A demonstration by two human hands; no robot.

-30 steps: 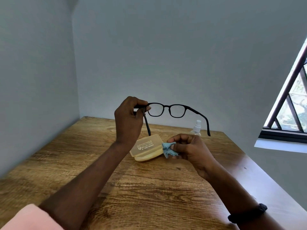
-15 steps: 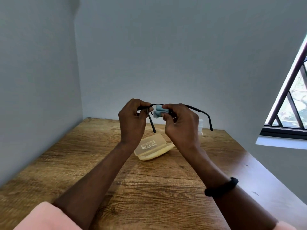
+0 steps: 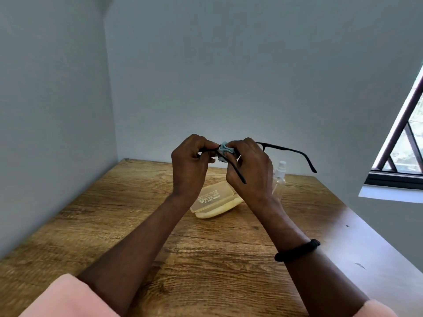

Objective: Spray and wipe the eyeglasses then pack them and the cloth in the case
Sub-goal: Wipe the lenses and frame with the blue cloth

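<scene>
Pinching crumpled blue cloth [image 3: 225, 149], right hand [image 3: 250, 170] presses slim black eyeglasses [image 3: 286, 149].

You are lifting your right hand [image 3: 249, 170] away from its spot low beside the case [image 3: 215, 197] and carrying the cloth [image 3: 225, 149] up to the eyeglasses [image 3: 286, 149], where you are now pinching it over the lens nearest your left hand [image 3: 190, 165]. Your two hands are closing together until they are almost touching, and they are hiding both lenses, which were showing a second ago. The near temple arm is now crossing in front of your right hand, and the spray bottle [image 3: 279, 175] is coming into fuller view beside that hand
</scene>
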